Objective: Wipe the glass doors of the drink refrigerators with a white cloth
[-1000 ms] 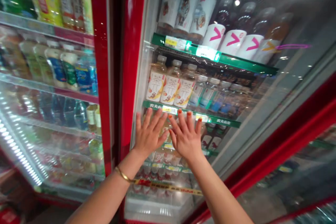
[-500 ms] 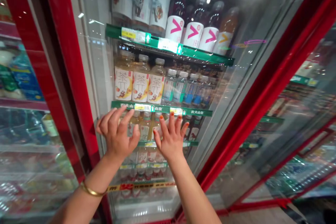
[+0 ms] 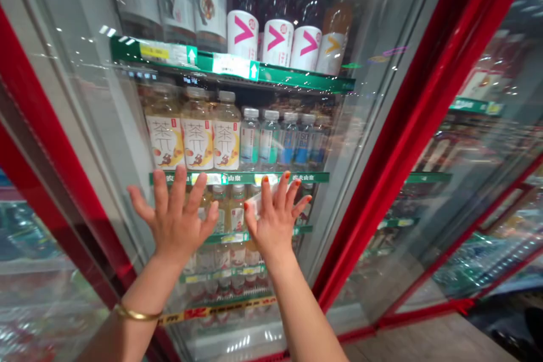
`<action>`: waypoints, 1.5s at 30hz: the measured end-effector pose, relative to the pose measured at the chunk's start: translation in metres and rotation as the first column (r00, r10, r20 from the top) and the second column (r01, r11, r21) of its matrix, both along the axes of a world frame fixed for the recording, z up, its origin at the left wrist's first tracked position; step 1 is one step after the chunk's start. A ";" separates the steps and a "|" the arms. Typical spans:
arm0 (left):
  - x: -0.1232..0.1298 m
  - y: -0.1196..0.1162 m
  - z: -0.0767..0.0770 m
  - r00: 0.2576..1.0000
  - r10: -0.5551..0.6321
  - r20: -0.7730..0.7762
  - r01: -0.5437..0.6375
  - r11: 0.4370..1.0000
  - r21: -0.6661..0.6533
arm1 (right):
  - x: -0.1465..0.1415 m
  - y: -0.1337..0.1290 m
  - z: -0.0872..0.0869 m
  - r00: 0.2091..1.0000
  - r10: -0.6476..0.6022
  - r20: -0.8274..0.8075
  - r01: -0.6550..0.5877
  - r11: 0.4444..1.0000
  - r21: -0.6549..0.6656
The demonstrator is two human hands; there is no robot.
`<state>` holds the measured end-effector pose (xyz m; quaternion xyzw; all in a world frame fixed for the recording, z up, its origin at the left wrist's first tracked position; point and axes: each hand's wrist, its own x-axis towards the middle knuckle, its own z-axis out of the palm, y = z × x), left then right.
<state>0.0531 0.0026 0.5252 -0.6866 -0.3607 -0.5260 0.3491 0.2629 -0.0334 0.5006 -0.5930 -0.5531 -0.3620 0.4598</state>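
My left hand [image 3: 176, 220] is raised in front of the fridge's glass door [image 3: 369, 119], fingers spread, with nothing in it. A gold bangle [image 3: 139, 314] circles that wrist. My right hand [image 3: 274, 218], its fingertips orange, is held up beside it with the fingers apart. A whitish, thin-looking piece [image 3: 255, 199] shows behind its thumb and fingers; I cannot tell what it is or whether the hand presses it. Whether either palm touches the glass is not clear. Behind the fingertips are tea drink bottles [image 3: 197, 138] and smaller clear bottles [image 3: 269, 138] on a green-edged shelf [image 3: 314, 177].
Red frames [image 3: 407, 119] border the door on both sides. Higher up stand dark bottles with a pink mark [image 3: 278, 39] and large white-labelled bottles [image 3: 207, 3]. A yellow and red strip [image 3: 220, 310] crosses the door low down. Another glass-fronted fridge [image 3: 475, 164] is at right.
My left hand has moved left and its fingers have spread wider. The right hand stays near the same spot, fingers still apart. The view has shifted right and closer to the door.
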 end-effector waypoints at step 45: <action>0.066 -0.009 0.026 0.989 -0.136 -0.065 0.135 0.991 -0.019 | 0.074 -0.018 -0.014 0.975 0.028 0.220 -0.033 0.999 0.020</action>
